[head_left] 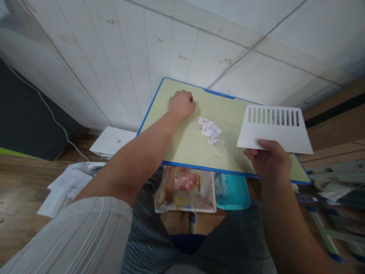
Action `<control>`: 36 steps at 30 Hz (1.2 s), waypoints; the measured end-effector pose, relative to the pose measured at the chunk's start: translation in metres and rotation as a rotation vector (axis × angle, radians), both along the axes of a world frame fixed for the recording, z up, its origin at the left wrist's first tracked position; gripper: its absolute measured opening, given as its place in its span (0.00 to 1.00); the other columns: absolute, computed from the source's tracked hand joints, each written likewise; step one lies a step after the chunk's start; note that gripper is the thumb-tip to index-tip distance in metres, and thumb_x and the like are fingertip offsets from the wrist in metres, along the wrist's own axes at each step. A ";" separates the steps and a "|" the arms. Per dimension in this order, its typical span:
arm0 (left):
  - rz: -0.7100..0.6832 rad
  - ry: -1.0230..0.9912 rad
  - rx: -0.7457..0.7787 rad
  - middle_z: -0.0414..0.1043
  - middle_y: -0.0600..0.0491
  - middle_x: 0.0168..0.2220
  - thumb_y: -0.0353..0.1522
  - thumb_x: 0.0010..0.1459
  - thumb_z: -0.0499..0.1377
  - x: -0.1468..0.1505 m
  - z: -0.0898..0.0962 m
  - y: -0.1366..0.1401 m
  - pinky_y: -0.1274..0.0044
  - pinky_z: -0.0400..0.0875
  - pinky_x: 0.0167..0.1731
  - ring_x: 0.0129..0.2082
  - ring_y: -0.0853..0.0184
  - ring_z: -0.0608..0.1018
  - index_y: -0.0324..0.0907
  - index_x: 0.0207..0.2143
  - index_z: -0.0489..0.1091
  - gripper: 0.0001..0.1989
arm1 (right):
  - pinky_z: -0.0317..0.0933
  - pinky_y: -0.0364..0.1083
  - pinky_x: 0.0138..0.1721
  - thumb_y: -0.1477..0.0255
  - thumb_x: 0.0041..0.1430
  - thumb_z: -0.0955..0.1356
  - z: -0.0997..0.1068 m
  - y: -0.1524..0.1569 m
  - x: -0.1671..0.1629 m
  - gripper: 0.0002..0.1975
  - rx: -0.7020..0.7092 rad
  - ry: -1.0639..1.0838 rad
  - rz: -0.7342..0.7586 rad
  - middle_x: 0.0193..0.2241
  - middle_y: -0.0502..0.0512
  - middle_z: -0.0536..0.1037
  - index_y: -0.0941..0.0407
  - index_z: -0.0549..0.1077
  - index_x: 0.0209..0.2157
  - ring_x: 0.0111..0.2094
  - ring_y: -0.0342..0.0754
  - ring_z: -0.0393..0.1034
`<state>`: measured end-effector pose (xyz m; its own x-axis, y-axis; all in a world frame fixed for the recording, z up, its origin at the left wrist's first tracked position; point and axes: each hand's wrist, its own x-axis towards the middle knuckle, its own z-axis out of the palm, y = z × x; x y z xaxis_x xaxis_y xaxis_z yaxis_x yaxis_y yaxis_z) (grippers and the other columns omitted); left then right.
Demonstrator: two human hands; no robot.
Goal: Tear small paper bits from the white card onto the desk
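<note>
My right hand point(272, 158) grips a stiff white slotted sheet point(275, 133) by its near edge, thumb on top. It is held above the right part of a pale yellow folding table point(182, 148) with a blue rim. A row of several narrow slots runs along the sheet's far edge. Curled into a loose fist, my left hand point(182, 104) rests at the table's far left part; I see nothing in it, though its underside is hidden. Between the hands lies a small heap of torn paper scraps point(209, 128), white and pinkish, apart from both hands.
Below the table's near edge are a patterned tray point(185, 190) and a turquoise plastic tray point(235, 192). A white box point(112, 140) and papers point(70, 186) lie at the left on the wooden floor. A white panelled wall point(176, 49) stands behind the table.
</note>
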<state>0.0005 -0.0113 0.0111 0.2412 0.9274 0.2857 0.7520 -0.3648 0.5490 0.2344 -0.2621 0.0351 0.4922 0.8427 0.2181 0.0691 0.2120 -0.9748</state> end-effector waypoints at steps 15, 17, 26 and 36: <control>-0.039 -0.036 -0.011 0.83 0.40 0.63 0.28 0.73 0.63 0.005 -0.014 0.014 0.49 0.71 0.73 0.71 0.39 0.74 0.44 0.56 0.86 0.15 | 0.68 0.50 0.21 0.60 0.60 0.83 -0.040 0.009 -0.008 0.17 -0.109 -0.355 -0.075 0.22 0.49 0.79 0.50 0.77 0.27 0.20 0.50 0.71; -0.039 -0.038 -0.007 0.83 0.40 0.63 0.29 0.73 0.63 0.006 -0.015 0.016 0.49 0.71 0.73 0.71 0.38 0.74 0.44 0.56 0.86 0.15 | 0.66 0.49 0.20 0.60 0.60 0.83 -0.040 0.008 -0.009 0.16 -0.082 -0.325 -0.071 0.23 0.49 0.79 0.50 0.77 0.30 0.21 0.50 0.70; -0.022 -0.032 0.000 0.83 0.40 0.61 0.29 0.72 0.63 0.006 -0.015 0.017 0.48 0.70 0.73 0.69 0.38 0.76 0.43 0.53 0.88 0.14 | 0.66 0.49 0.19 0.59 0.60 0.82 -0.035 0.007 -0.015 0.19 -0.083 -0.374 -0.036 0.21 0.51 0.76 0.50 0.76 0.24 0.20 0.49 0.69; -0.013 -0.048 -0.001 0.84 0.41 0.59 0.31 0.71 0.65 0.005 -0.016 0.018 0.47 0.73 0.72 0.69 0.36 0.77 0.45 0.55 0.88 0.15 | 0.68 0.49 0.21 0.58 0.62 0.82 -0.041 0.009 -0.012 0.19 -0.114 -0.367 -0.037 0.21 0.52 0.78 0.50 0.77 0.25 0.21 0.49 0.70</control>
<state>0.0053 0.0067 -0.0048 0.2391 0.9248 0.2959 0.7202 -0.3733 0.5848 0.2225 -0.2533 -0.0056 0.4294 0.8548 0.2915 0.4231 0.0947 -0.9011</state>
